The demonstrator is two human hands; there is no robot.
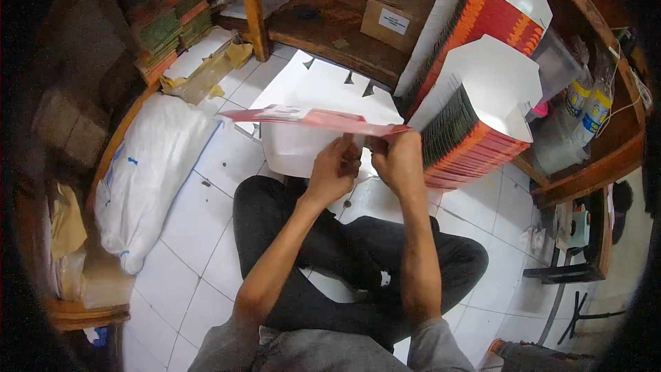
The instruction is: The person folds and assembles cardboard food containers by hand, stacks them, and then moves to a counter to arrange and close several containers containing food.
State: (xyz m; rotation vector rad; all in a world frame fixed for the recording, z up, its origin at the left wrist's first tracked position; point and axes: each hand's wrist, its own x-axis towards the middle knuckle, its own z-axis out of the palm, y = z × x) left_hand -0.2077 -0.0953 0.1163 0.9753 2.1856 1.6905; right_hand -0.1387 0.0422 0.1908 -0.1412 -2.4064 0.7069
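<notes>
The white tiled floor point(182, 227) spreads under everything, and the person sits on it with crossed legs in black trousers point(303, 282). To the right stand 2 stacks of white card pieces with red patterned sides, a farther stack point(497, 22) and a nearer stack point(475, 158). A bulging white bag point(155, 165) lies to the left. Ahead, a white card sheet point(296, 86) with notches lies just beyond the hands. Above its near part, seen almost edge-on and blurred, is the red card piece point(310, 118). The right hand point(401, 162) is at its right end, fingers bent closed on it; the left hand point(334, 172) is just beside its lower edge, fingers curled, though I cannot tell whether they grip it.
</notes>
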